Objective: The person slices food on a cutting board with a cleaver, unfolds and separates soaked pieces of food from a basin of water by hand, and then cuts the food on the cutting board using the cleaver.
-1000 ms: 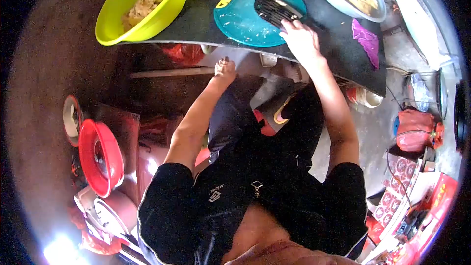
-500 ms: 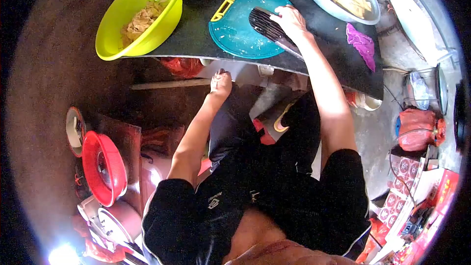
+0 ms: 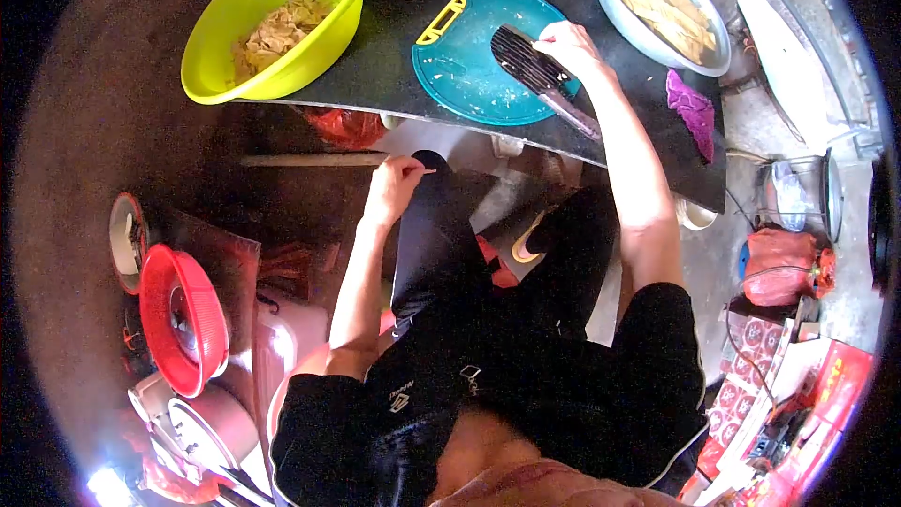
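On the round teal cutting board [image 3: 469,84] with a yellow handle lies a broad knife [image 3: 526,58] with a dark, ridged blade; its handle points toward the table's near edge. My right hand [image 3: 574,47] is closed at the far right edge of the blade, with the fingertips against it and the handle free. Pale crumbs dot the board. Below the table edge, over my thigh, my left hand [image 3: 394,190] is closed in a pinch. A small pale sliver shows at its fingertips, too small to name.
A yellow-green basin [image 3: 211,56] with pale sliced pieces stands left on the dark table [image 3: 375,66]. At right are a light blue basin [image 3: 610,14] holding pale yellowish slabs and a purple cloth [image 3: 692,113]. A red basket [image 3: 155,319] sits lower left.
My left hand has moved left and turned, now showing a pinch with a pale bit. My right hand stays at the blade, and more of the knife's handle shows. The view has shifted slightly.
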The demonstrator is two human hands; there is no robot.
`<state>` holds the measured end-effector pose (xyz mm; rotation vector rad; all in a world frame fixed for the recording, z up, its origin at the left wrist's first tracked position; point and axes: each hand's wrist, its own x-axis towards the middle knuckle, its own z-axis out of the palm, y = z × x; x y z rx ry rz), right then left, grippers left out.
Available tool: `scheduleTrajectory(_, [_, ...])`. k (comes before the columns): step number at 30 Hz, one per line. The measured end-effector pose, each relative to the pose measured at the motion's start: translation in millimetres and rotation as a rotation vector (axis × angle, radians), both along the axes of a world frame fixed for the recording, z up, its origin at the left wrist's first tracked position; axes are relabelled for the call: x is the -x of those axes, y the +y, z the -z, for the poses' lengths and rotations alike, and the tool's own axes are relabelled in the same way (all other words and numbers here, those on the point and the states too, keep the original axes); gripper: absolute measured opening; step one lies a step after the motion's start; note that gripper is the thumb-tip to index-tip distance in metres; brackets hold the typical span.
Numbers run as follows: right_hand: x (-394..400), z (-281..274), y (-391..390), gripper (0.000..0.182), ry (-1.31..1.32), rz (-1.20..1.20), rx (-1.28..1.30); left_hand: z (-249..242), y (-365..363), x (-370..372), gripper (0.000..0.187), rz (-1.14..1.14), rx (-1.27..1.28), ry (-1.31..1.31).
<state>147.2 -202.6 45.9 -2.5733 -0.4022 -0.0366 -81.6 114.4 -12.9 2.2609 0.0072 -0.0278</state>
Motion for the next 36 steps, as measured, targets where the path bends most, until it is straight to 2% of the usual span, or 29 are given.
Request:
scheduleTrajectory(2, [-4,7,3,0.023,-0.041,0.0,0.074,2,0,4,0.018,-0.025,0.002,0.004])
scheduleTrajectory(3, [-3,-8,10,0.027,0.117,0.052,0.155,3,1,4,0.018,-0.034,0.027,0.027])
scheduleTrajectory(4, [-3,-16,12,0.029,0.126,0.061,0.186,3,1,4,0.019,-0.044,0.052,0.05])
scheduleTrajectory(7, [-6,-20,11,0.034,0.108,0.064,0.236,-10,-2,10,0.013,-0.052,-0.002,-0.058])
scheduleTrajectory(10, [-9,-23,8,0.031,0.126,0.03,0.25,-20,-3,15,0.014,-0.11,0.017,0.047])
scheduleTrajectory(13, [-2,-26,11,0.027,0.068,0.089,0.271,-12,1,17,0.013,-0.123,0.024,0.006])
scheduleTrajectory(16, [-18,-14,-2,0.027,0.115,0.129,0.293,-10,6,18,0.018,-0.105,-0.004,0.081])
scheduleTrajectory(17, [-20,-8,-12,0.022,0.057,0.093,0.242,-9,7,18,0.018,-0.103,0.004,0.077])
scheduleTrajectory(20, [-22,-5,-32,0.016,0.105,0.051,0.129,-9,7,18,0.019,-0.114,0.046,0.056])
scheduleTrajectory(22, [-25,-1,-47,0.018,0.126,-0.009,-0.014,-17,5,17,0.019,-0.146,0.093,0.029])
scheduleTrajectory(24, [-29,-6,-49,0.019,0.141,-0.078,-0.156,-22,3,13,0.014,-0.207,0.37,0.085])
scheduleTrajectory(25, [-26,-11,-46,0.023,0.158,-0.151,-0.333,-28,1,9,0.012,-0.239,0.511,0.11])
scheduleTrajectory(28, [-5,-51,-17,0.025,0.368,-0.164,-0.637,-67,-23,-6,0.012,-0.251,1.282,0.098])
scheduleTrajectory(29, [-1,-58,-4,0.024,0.379,-0.207,-0.723,-74,-30,-14,0.012,-0.201,1.327,0.094])
scheduleTrajectory(31, [16,-75,24,0.022,0.352,-0.293,-0.695,-78,-43,-36,0.014,-0.105,1.457,0.09])
scheduleTrajectory(33, [47,-93,55,0.019,0.359,-0.353,-0.674,-77,-59,-57,0.016,-0.081,1.653,0.116])
scheduleTrajectory(34, [65,-100,70,0.018,0.281,-0.368,-0.603,-79,-66,-62,0.017,-0.068,1.737,0.125])
scheduleTrajectory(36, [89,-91,90,0.015,0.238,-0.372,-0.569,-93,-79,-67,0.016,-0.098,1.762,0.145])
